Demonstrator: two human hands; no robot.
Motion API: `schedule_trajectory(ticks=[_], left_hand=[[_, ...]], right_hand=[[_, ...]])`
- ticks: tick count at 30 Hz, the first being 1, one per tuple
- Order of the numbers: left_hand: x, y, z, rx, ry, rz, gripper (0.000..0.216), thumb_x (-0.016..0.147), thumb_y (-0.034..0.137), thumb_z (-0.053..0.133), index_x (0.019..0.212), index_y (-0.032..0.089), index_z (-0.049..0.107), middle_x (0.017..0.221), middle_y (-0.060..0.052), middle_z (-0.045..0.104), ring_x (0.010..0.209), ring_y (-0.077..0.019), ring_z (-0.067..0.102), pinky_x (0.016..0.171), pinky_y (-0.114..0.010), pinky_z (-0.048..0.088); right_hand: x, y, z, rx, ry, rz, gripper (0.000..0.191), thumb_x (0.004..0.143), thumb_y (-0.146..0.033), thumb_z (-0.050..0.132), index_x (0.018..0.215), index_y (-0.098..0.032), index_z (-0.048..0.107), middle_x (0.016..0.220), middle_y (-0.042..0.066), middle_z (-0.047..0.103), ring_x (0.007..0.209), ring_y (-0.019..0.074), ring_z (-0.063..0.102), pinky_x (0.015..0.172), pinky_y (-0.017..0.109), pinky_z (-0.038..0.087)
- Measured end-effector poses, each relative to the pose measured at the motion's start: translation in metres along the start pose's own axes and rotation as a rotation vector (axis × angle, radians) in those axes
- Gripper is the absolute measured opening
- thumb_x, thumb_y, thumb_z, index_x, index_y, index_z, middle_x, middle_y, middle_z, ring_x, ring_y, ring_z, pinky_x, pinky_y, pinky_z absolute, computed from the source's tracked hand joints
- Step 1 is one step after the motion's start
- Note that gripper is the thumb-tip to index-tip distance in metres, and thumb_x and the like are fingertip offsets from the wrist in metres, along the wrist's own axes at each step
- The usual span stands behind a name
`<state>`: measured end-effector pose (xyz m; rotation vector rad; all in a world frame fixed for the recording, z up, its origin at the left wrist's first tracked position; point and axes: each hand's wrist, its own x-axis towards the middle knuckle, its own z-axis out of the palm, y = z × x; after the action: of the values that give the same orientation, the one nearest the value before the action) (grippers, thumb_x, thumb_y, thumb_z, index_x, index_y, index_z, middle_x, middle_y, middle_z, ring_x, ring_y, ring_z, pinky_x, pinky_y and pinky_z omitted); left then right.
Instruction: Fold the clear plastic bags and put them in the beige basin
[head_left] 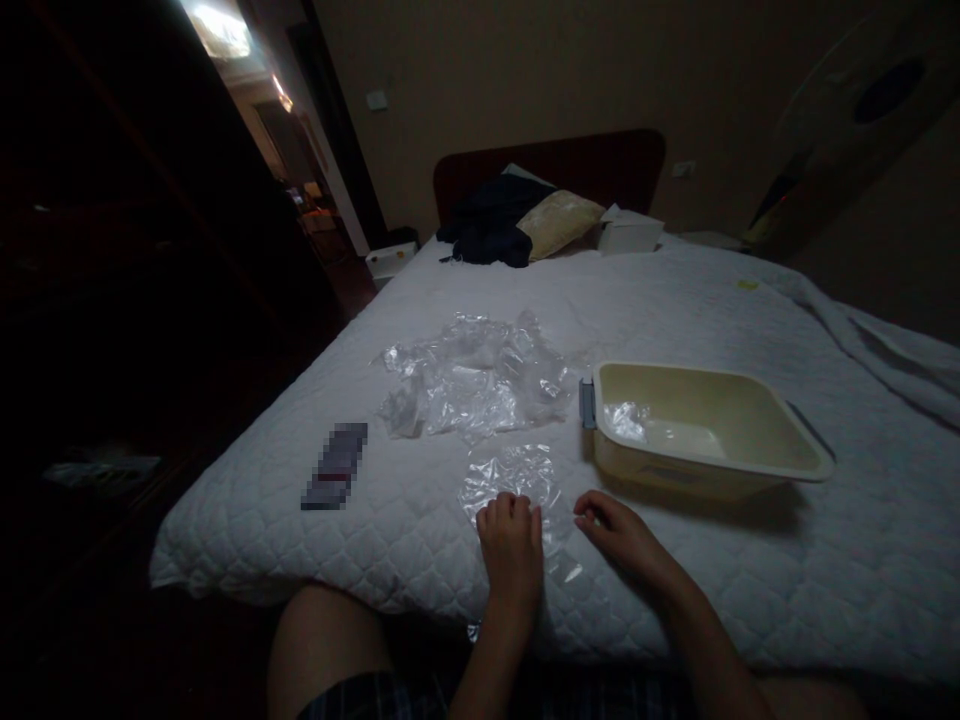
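A thin clear plastic bag (506, 468) lies spread on the white quilted bed in front of me. My left hand (511, 540) rests on its near part, fingers bent a little and slightly apart, palm down. Just right of the bag, my right hand (611, 530) has its fingers curled in and the thumb close to the index finger. Whether a bit of plastic sits between those fingertips is too dim to tell. Beyond the bag lies a crumpled heap of clear plastic (480, 385). A cream plastic tub (675, 480) with grey side clips stands to the right, some clear plastic inside it.
The quilted bed cover (420, 540) runs up to a dark headboard (570, 155). Dark clothing (487, 225), a beige pillow (562, 222) and a white box (630, 232) sit there. A pixelated flat object (335, 467) lies left. A fan (862, 120) stands far right.
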<state>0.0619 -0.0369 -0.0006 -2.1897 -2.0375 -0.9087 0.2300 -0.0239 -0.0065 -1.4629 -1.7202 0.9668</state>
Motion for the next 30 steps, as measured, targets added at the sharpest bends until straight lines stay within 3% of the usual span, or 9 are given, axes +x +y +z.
schedule_trajectory(ticks=[4, 7, 9, 12, 17, 21, 27, 30], left_hand=[[0.001, -0.001, 0.0, -0.024, -0.017, -0.045, 0.006, 0.079, 0.019, 0.051, 0.08, 0.019, 0.057, 0.084, -0.004, 0.053, 0.08, -0.0181, 0.048, 0.074, -0.032, 0.033], [0.002, -0.001, 0.001, 0.001, -0.035, -0.046, 0.009, 0.08, 0.018, 0.048, 0.08, 0.018, 0.057, 0.084, -0.004, 0.053, 0.081, -0.0188, 0.048, 0.074, -0.033, 0.033], [0.002, -0.001, 0.001, 0.012, -0.044, -0.041, 0.011, 0.081, 0.018, 0.046, 0.078, 0.018, 0.057, 0.083, -0.005, 0.053, 0.081, -0.0192, 0.048, 0.074, -0.034, 0.032], [0.002, -0.001, 0.002, 0.01, -0.049, -0.048, 0.014, 0.082, 0.018, 0.044, 0.076, 0.017, 0.056, 0.081, -0.006, 0.054, 0.08, -0.0198, 0.048, 0.073, -0.034, 0.032], [0.006, -0.005, -0.001, -0.107, -0.006, -0.102, 0.017, 0.082, 0.019, 0.043, 0.073, 0.017, 0.057, 0.079, -0.006, 0.055, 0.081, -0.0203, 0.049, 0.074, -0.035, 0.033], [0.012, -0.005, -0.011, -0.437, 0.031, -0.187, 0.017, 0.08, 0.021, 0.043, 0.072, 0.016, 0.057, 0.077, -0.006, 0.055, 0.081, -0.019, 0.051, 0.076, -0.034, 0.037], [0.016, -0.006, -0.008, -1.289, -0.386, -0.549, 0.027, 0.076, 0.036, 0.047, 0.075, 0.014, 0.061, 0.079, -0.008, 0.062, 0.076, -0.0186, 0.059, 0.072, -0.03, 0.045], [0.016, -0.01, 0.005, -1.404, -0.38, -0.723, 0.031, 0.07, 0.041, 0.054, 0.074, 0.011, 0.063, 0.082, -0.011, 0.064, 0.081, -0.0211, 0.061, 0.077, -0.032, 0.045]], right_hand=[[0.001, -0.001, 0.004, 0.044, 0.076, 0.058, 0.014, 0.069, -0.03, 0.055, 0.077, -0.018, 0.057, 0.066, -0.001, 0.054, 0.063, 0.0152, 0.051, 0.06, 0.026, 0.04], [0.001, -0.009, 0.008, 0.266, 0.167, 0.186, 0.021, 0.069, -0.035, 0.057, 0.081, -0.018, 0.058, 0.065, 0.0, 0.055, 0.059, 0.015, 0.053, 0.055, 0.027, 0.041], [0.001, -0.017, 0.013, 0.496, 0.134, 0.269, 0.028, 0.069, -0.039, 0.058, 0.087, -0.018, 0.058, 0.069, 0.002, 0.059, 0.061, 0.0162, 0.057, 0.054, 0.027, 0.044], [0.001, -0.024, 0.019, 0.757, 0.012, 0.356, 0.034, 0.065, -0.04, 0.065, 0.09, -0.018, 0.06, 0.079, 0.006, 0.064, 0.073, 0.0192, 0.062, 0.064, 0.031, 0.048], [0.001, -0.021, 0.024, 0.857, -0.015, 0.449, 0.033, 0.063, -0.04, 0.069, 0.084, -0.015, 0.063, 0.082, 0.01, 0.067, 0.079, 0.0211, 0.064, 0.077, 0.036, 0.048], [0.0, -0.02, 0.022, 0.872, -0.037, 0.448, 0.031, 0.065, -0.04, 0.067, 0.084, -0.015, 0.064, 0.087, 0.011, 0.067, 0.083, 0.0226, 0.063, 0.083, 0.038, 0.046], [-0.001, -0.022, 0.019, 0.906, -0.058, 0.449, 0.031, 0.067, -0.039, 0.066, 0.087, -0.015, 0.063, 0.091, 0.011, 0.067, 0.088, 0.0245, 0.063, 0.087, 0.041, 0.044], [-0.002, -0.019, 0.018, 0.933, -0.07, 0.445, 0.033, 0.07, -0.042, 0.063, 0.088, -0.015, 0.063, 0.097, 0.012, 0.066, 0.092, 0.025, 0.061, 0.089, 0.042, 0.043]])
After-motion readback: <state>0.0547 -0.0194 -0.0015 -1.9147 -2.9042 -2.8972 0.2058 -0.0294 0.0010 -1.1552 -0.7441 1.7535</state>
